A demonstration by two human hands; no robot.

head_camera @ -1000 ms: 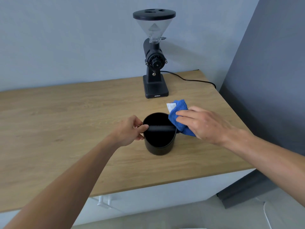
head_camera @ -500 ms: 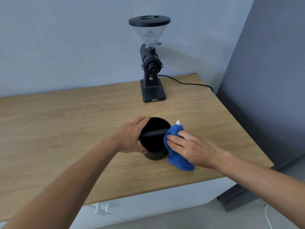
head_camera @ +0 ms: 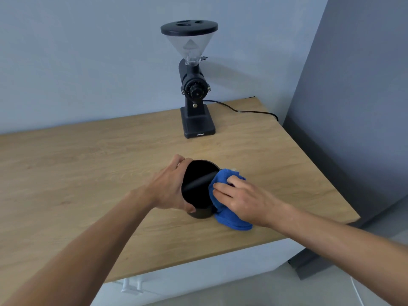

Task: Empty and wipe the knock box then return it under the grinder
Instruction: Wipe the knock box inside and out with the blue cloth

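The black round knock box (head_camera: 198,191) stands on the wooden counter (head_camera: 88,168), its cross bar visible inside. My left hand (head_camera: 170,186) grips its left wall and rim. My right hand (head_camera: 245,199) presses a blue cloth (head_camera: 229,215) against the box's right rim and outer wall. The cloth hangs down to the counter beside the box. The black grinder (head_camera: 194,85) with its clear hopper stands further back by the wall, apart from the box.
The grinder's black cord (head_camera: 242,110) runs right along the counter's back edge. A grey panel (head_camera: 353,107) borders the counter on the right. The counter's front edge lies just below my arms, with a white cabinet handle (head_camera: 132,286) underneath.
The box has tilted a little toward me, and my left hand has wrapped further around its side. The cloth has slid from the rim's far right down along the right wall.
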